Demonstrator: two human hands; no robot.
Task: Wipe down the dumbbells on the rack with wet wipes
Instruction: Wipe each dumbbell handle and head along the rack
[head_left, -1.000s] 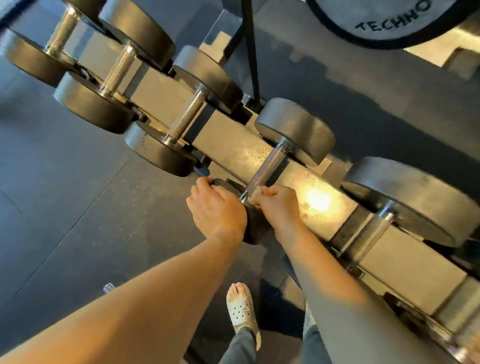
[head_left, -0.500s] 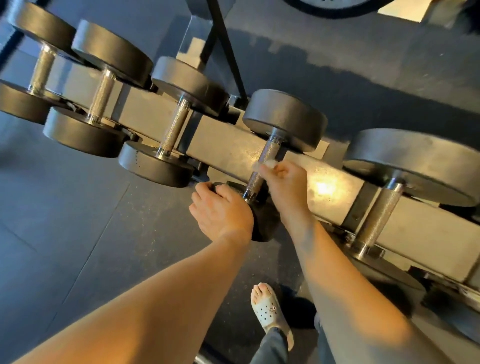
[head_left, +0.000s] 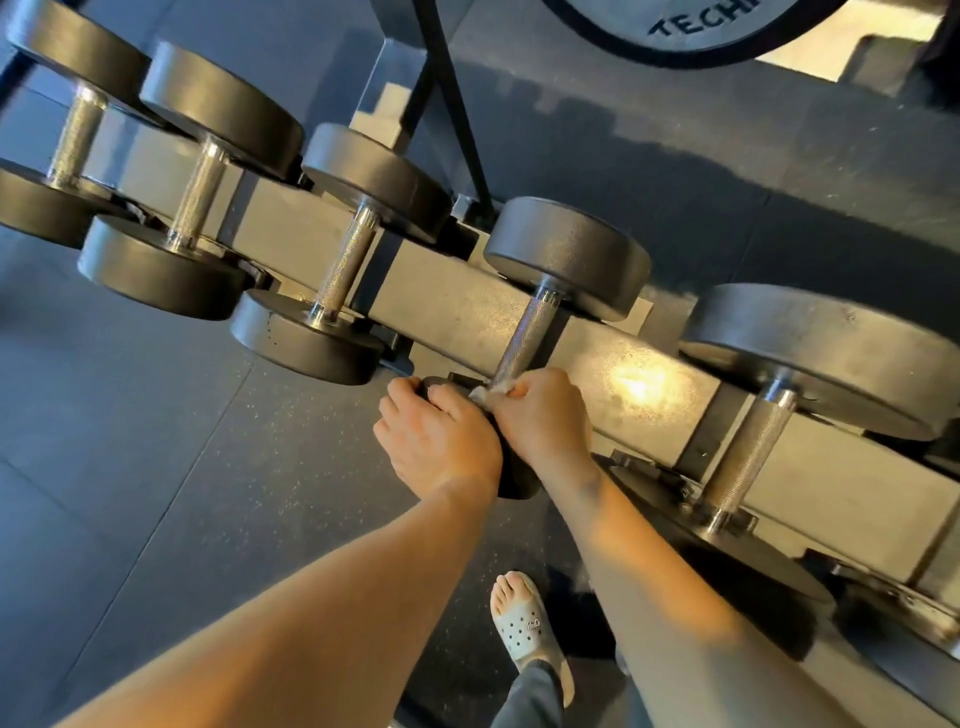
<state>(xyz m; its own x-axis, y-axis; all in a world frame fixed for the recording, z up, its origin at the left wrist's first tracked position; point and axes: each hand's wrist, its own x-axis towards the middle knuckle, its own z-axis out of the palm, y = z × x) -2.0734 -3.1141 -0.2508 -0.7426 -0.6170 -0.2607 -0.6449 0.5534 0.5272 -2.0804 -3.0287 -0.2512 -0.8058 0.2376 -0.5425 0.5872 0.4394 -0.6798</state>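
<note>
My right hand (head_left: 540, 415) is closed round a wet wipe (head_left: 491, 389), fingers curled so the white cloth presses against the near end of the knurled handle (head_left: 527, 332) of the dumbbell (head_left: 566, 254) I am working on. Only a crumpled corner of the wipe shows past my knuckles. I wrap it rather than dab because, as I judge it, knurling traps grime in its grooves and needs contact all the way round.

My left hand (head_left: 436, 441) lies right against the other, fingers curled over this dumbbell's near head, which it mostly hides. That grip is there to steady the weight, since a round head could roll or twist under the rubbing.

The dumbbell lies across the rack (head_left: 457, 306), one head on each side of the beam and the handle bridging it. From the wipe the handle runs bare up to the far head, so the next stroke probably goes that way.

To this dumbbell's left sit smaller dumbbells (head_left: 345, 265) and to its right a larger one (head_left: 748, 452), each resting the same way. I cannot tell by looking whether any are already clean. Below the near head, on the dark floor (head_left: 156, 415), stands my foot in a pale sandal (head_left: 524, 623).
</note>
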